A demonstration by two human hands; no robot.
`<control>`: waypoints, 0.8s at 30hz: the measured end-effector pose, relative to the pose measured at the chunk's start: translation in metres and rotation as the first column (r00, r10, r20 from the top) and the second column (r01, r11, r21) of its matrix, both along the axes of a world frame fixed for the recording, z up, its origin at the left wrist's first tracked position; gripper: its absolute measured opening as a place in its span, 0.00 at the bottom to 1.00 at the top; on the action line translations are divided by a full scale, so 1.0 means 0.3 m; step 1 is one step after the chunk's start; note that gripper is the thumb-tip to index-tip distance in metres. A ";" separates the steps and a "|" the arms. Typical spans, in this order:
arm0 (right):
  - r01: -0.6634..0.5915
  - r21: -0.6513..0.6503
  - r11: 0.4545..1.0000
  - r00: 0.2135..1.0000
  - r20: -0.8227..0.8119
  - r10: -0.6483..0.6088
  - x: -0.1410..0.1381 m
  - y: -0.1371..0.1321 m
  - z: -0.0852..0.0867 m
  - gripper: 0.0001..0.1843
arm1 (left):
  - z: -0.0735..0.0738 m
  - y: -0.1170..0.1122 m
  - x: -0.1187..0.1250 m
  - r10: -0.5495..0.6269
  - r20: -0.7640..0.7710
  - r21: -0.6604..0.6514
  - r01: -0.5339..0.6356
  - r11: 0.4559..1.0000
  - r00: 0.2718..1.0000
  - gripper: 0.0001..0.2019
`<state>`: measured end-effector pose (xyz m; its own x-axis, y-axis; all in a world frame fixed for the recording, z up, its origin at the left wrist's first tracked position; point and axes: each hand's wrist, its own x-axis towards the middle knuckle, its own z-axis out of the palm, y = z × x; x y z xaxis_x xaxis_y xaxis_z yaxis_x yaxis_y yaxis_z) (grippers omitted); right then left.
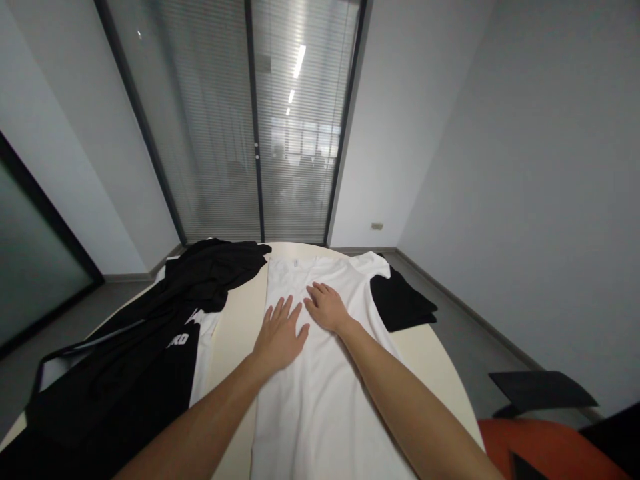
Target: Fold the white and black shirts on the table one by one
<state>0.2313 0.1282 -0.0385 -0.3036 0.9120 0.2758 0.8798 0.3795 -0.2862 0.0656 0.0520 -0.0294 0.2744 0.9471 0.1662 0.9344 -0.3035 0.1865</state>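
A white shirt [320,400] with a black sleeve [400,303] lies flat along the middle of a pale table [235,320]. My left hand [280,337] rests palm down on the white cloth, fingers spread. Just to its right, my right hand [327,307] also lies flat on the shirt, fingers stretched toward the far left. Both hands hold nothing and nearly touch each other.
A heap of black garments [150,333] with white lettering covers the table's left side. An orange chair [540,450] stands at the lower right. Glass doors with blinds [260,133] fill the wall beyond the table's far end.
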 end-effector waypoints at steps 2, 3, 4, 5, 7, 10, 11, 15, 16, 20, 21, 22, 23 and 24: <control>-0.003 0.005 1.000 1.000 -0.005 0.003 0.001 0.002 -0.003 0.26 | 0.003 0.000 0.000 -0.001 0.007 -0.008 0.001 1.000 1.000 0.29; -0.004 0.006 1.000 1.000 -0.005 0.004 0.002 0.003 -0.004 0.26 | 0.003 0.000 0.001 0.001 0.010 -0.013 0.000 1.000 1.000 0.29; -0.004 0.007 1.000 1.000 -0.005 0.004 0.002 0.004 -0.005 0.26 | 0.004 0.000 0.001 0.003 0.012 -0.017 -0.003 1.000 1.000 0.29; -0.005 0.008 1.000 1.000 -0.006 0.005 0.002 0.005 -0.005 0.26 | 0.005 0.000 0.001 0.004 0.013 -0.020 -0.003 1.000 1.000 0.29; -0.008 0.008 1.000 1.000 -0.010 0.008 0.002 0.005 -0.004 0.26 | 0.006 0.000 0.002 0.003 0.010 -0.019 -0.003 1.000 1.000 0.29; -0.006 0.006 1.000 1.000 -0.013 0.006 0.002 0.005 -0.003 0.25 | 0.006 0.000 0.003 0.001 0.003 -0.015 -0.001 1.000 1.000 0.29; -0.006 0.006 1.000 1.000 -0.011 0.006 0.002 0.005 -0.002 0.25 | 0.006 0.001 0.003 0.001 0.002 -0.015 -0.001 1.000 1.000 0.29; -0.005 0.007 1.000 1.000 -0.002 0.005 0.003 0.007 -0.002 0.26 | 0.001 0.003 0.002 0.001 0.001 -0.008 -0.001 1.000 1.000 0.29; -0.002 0.007 1.000 1.000 -0.001 0.002 0.003 0.007 -0.003 0.26 | 0.000 0.003 0.002 0.001 0.002 -0.007 -0.001 1.000 1.000 0.29; 0.005 0.008 1.000 1.000 -0.006 -0.005 -0.001 0.001 -0.002 0.26 | 0.000 0.002 0.002 0.002 0.001 -0.008 -0.001 1.000 1.000 0.29; 0.001 0.007 1.000 1.000 -0.010 -0.001 -0.001 0.001 0.001 0.25 | 0.001 0.001 0.002 0.002 0.001 -0.006 -0.002 1.000 1.000 0.29; -0.006 0.004 1.000 1.000 -0.017 0.006 0.000 0.002 0.007 0.24 | 0.001 0.001 0.002 0.002 0.000 -0.005 -0.002 1.000 1.000 0.29; -0.010 0.001 1.000 1.000 -0.029 0.010 0.004 0.006 0.015 0.24 | 0.001 0.001 0.002 0.003 0.001 -0.004 -0.003 1.000 1.000 0.29; -0.004 -0.002 1.000 0.999 -0.048 0.004 0.011 0.012 0.027 0.23 | 0.001 0.000 0.002 0.004 0.001 -0.004 -0.004 1.000 1.000 0.29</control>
